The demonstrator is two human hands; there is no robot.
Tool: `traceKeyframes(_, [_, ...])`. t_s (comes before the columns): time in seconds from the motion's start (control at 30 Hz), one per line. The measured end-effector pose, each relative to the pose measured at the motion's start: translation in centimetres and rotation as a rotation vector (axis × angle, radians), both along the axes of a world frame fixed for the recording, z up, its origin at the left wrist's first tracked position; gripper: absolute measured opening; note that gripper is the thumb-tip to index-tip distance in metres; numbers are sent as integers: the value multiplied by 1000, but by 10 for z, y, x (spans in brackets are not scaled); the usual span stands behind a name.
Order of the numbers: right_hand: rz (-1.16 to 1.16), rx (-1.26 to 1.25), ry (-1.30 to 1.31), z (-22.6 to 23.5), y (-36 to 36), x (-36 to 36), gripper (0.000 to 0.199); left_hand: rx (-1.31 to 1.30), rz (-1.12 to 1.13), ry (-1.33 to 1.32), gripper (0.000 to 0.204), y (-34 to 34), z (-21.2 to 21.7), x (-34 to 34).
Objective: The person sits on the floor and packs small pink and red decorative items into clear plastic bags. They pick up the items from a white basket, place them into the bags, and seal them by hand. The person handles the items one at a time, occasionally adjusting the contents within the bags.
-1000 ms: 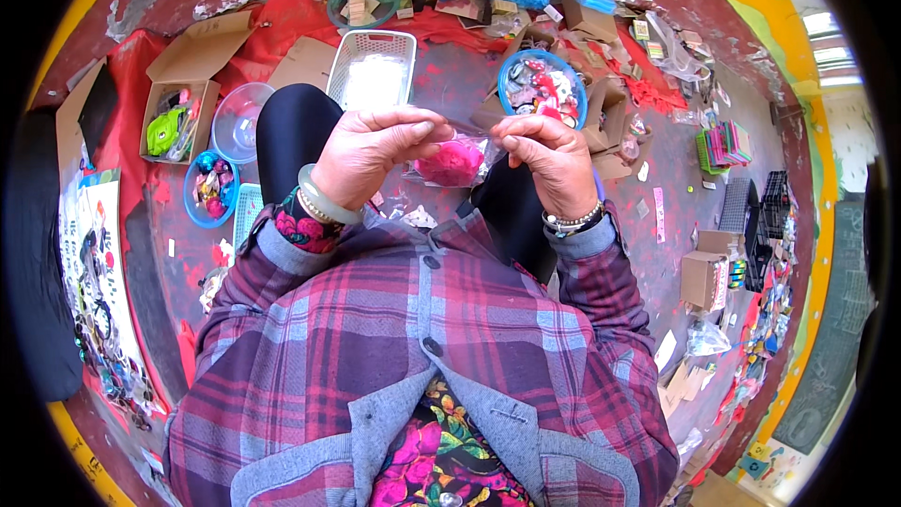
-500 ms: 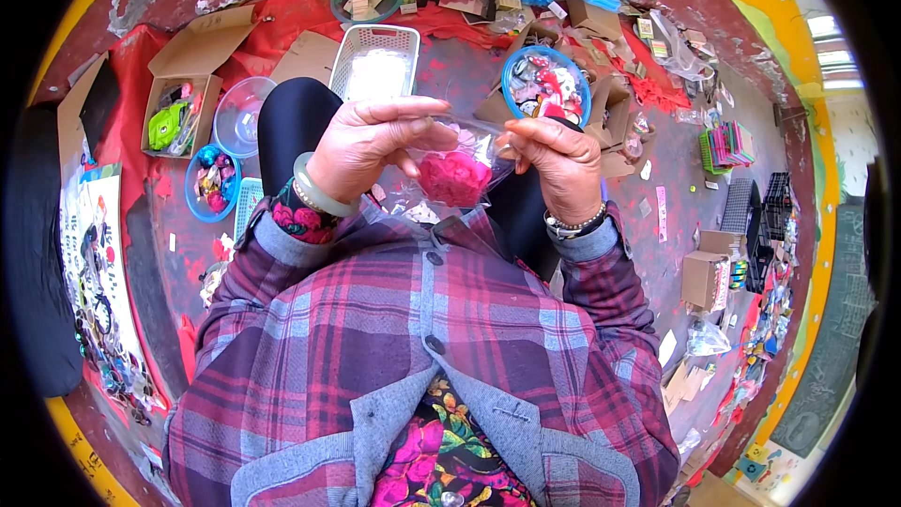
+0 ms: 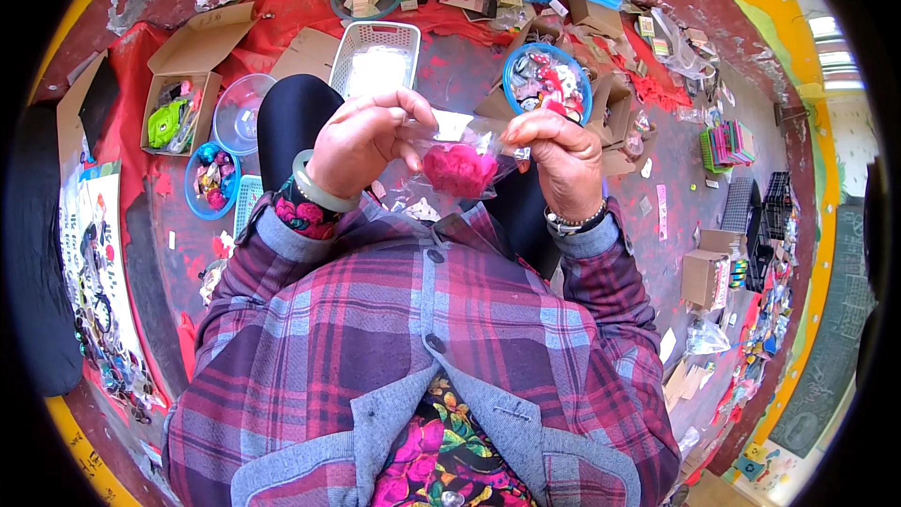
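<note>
A clear bag (image 3: pixel 460 155) with a pink lump (image 3: pixel 458 169) inside is held up in front of the chest, above the lap, between both hands. The left hand (image 3: pixel 361 136) is closed on the bag's left upper edge, its fingers curled over the top and the thumb pressed against the film. The right hand (image 3: pixel 558 155) is pinched shut on the right upper edge, with the knuckles turned toward the camera. The hands are kept a little apart, with the bag stretched between them. What the pink lump is made of cannot be told; it may be soft fabric or yarn.

A pale green bangle (image 3: pixel 317 190) is worn on the left wrist, and a beaded bracelet (image 3: pixel 574 222) on the right. Plaid sleeves are seen on both forearms.

On the floor beyond the hands, a white basket (image 3: pixel 375 56) is set just past the left hand, and a blue bowl (image 3: pixel 546 80) filled with small mixed items lies just beyond the right hand. Farther left, a clear bowl (image 3: pixel 239 113), an open carton (image 3: pixel 178 99) with green things in it and a second blue bowl (image 3: pixel 211 180) are grouped near one another.
</note>
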State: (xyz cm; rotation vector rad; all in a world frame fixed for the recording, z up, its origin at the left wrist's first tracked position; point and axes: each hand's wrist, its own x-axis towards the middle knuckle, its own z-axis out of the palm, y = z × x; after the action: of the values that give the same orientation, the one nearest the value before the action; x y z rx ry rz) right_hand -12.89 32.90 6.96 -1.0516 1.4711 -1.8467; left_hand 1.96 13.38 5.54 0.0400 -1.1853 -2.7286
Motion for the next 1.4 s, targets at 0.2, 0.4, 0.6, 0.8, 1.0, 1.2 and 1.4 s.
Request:
traceKeyframes(0.2, [19,6,-16,-3,-3,-2,14,-234,95,-29,11,4,-8,-4])
traceKeyframes(0.4, [73,-58,-170,-13,-4,-3,13,-217,47,-28,17,3,-1,-4])
traceKeyframes(0.6, [73,19,-184,-15,-2,-9,13,-267,73,-64,23,4,2,-3])
traceKeyframes(0.8, [-18,80,-172,-1,-12,-11,43,-409,180,-62,25,8,5,-2])
traceKeyframes(1.0, [32,293,394,10,-22,-6,28,-563,168,-45,26,20,8,-4])
traceKeyframes(1.2, [146,339,286,16,-21,-8,11,-593,151,-19,24,21,14,-1])
traceKeyframes(1.4, [74,334,102,26,-12,-11,11,-502,210,43,22,15,15,3])
